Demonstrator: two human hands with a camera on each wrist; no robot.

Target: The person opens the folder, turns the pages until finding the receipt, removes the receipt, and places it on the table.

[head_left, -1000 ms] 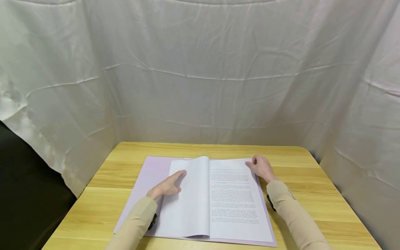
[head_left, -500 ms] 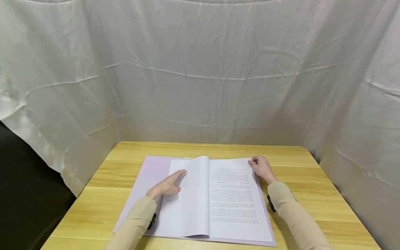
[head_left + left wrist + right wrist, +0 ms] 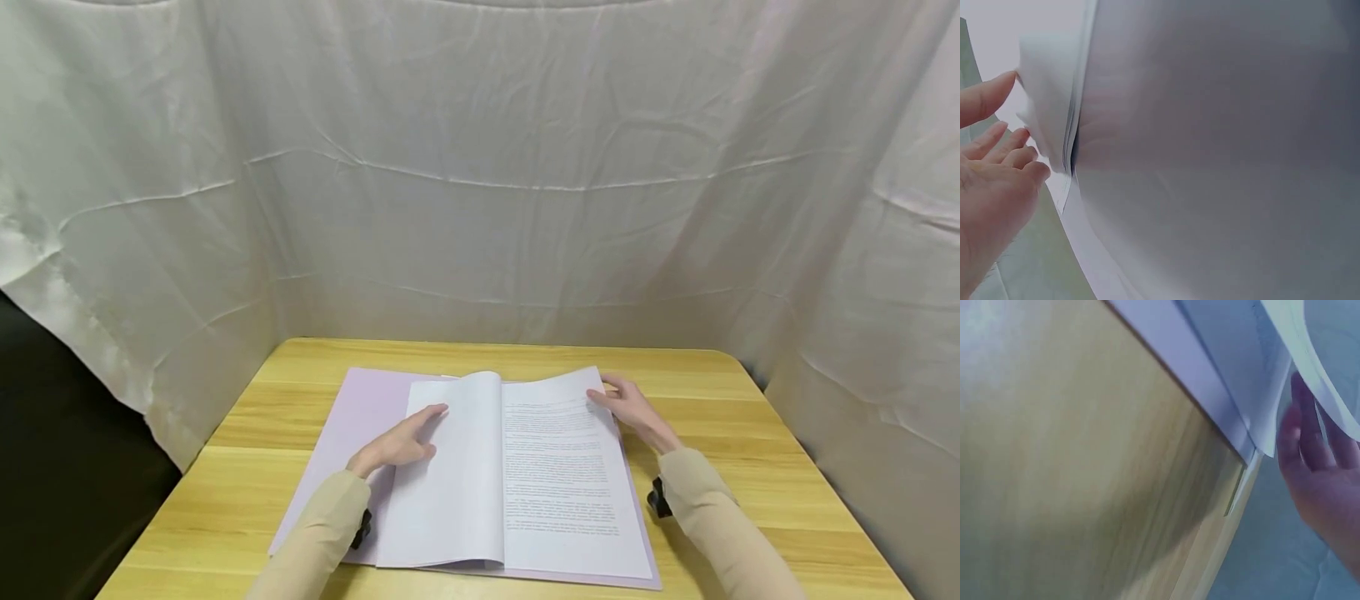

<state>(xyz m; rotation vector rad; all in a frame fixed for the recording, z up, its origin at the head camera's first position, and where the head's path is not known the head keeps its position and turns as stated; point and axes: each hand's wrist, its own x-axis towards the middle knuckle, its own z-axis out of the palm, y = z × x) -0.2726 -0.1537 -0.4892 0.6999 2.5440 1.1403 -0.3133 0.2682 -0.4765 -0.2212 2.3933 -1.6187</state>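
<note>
The printed sheet (image 3: 558, 483) lies over the right half of the lilac folder (image 3: 371, 400), its top right corner raised off it. My right hand (image 3: 633, 408) pinches that corner between thumb and bent fingers. On the folder's left half, my left hand (image 3: 401, 442), fingers extended and thumb spread, rests on the turned pages (image 3: 465, 508), gripping none. Under the folder is the wooden table (image 3: 727, 417); behind it hangs a pale curtain (image 3: 487, 242).

Before the curtain (image 3: 480, 233), pages (image 3: 555, 512) lie on a folder (image 3: 367, 408) on the table (image 3: 787, 475), left hand (image 3: 397, 443) at their left, right hand (image 3: 630, 407) at their right.
</note>
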